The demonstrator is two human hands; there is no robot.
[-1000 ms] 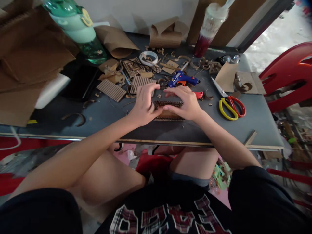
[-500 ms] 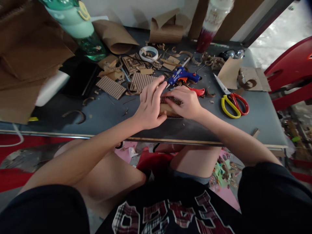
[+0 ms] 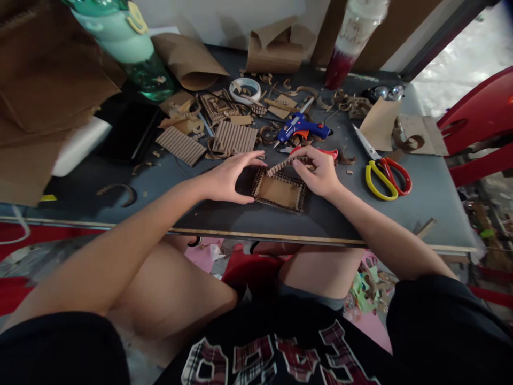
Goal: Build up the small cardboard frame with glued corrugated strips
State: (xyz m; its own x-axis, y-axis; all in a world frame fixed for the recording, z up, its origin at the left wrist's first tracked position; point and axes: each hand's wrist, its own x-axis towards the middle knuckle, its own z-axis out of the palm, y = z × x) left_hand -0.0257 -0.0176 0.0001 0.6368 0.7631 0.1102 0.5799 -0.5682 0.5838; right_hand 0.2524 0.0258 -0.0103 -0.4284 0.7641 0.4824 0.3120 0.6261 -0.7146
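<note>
A small rectangular cardboard tray with a raised corrugated rim lies on the dark tabletop before me. My left hand is open at the tray's left side, thumb and fingers spread apart. Whether the thumb tip touches the tray's corner I cannot tell. Between the fingertips and thumb of my right hand is a corrugated cardboard strip, tilted above the tray's far edge. Behind the hands lie a blue hot glue gun and a red-handled tool, partly hidden.
Scissors with yellow and red handles lie at the right. Corrugated cardboard pieces, a white tape roll and scraps cover the back. A green bottle and a tumbler with dark red liquid stand behind. A phone lies left.
My left hand has moved left off the tray and spread open. My right hand has shifted right and lifted the strip away, uncovering the tray's inside.
</note>
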